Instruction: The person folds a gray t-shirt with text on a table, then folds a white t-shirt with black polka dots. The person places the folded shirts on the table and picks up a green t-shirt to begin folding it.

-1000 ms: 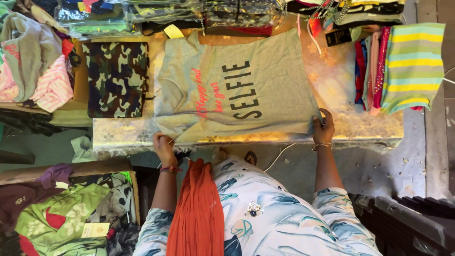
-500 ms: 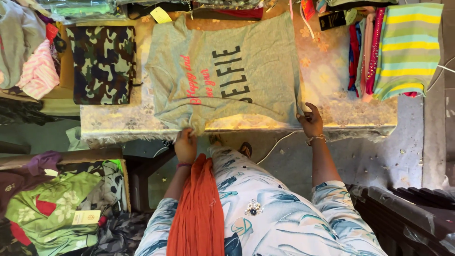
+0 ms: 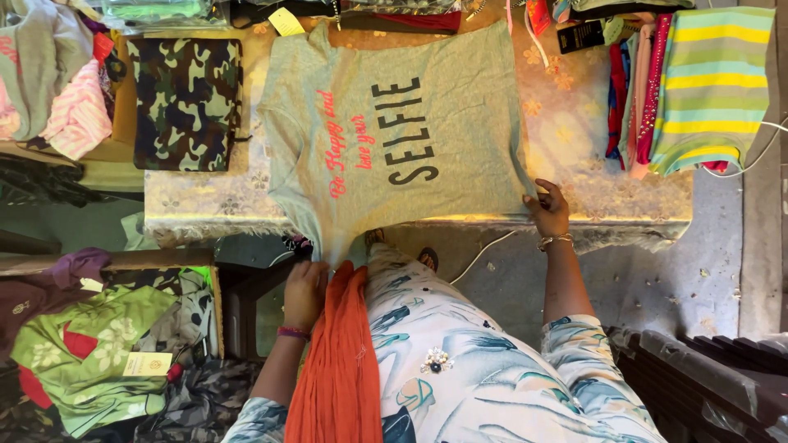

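Pinching the hem of a grey T-shirt [image 3: 394, 131], the left hand [image 3: 305, 289] is closed on cloth drawn off the bench [image 3: 607, 197] edge at 7 o'clock. The right hand [image 3: 548, 209] is pressed on the shirt's side edge at 4 o'clock, fingers closed on it. A camouflage garment [image 3: 187, 102] lies at 9 o'clock, striped cloth [image 3: 712, 82] at 3 o'clock.

A small clothing shop: folded garments, among them a camouflage piece [image 3: 187, 102] and striped tops [image 3: 712, 82], crowd a worktop [image 3: 607, 201], with a yellow price tag [image 3: 286, 21] and packaged stock [image 3: 160, 12] behind.
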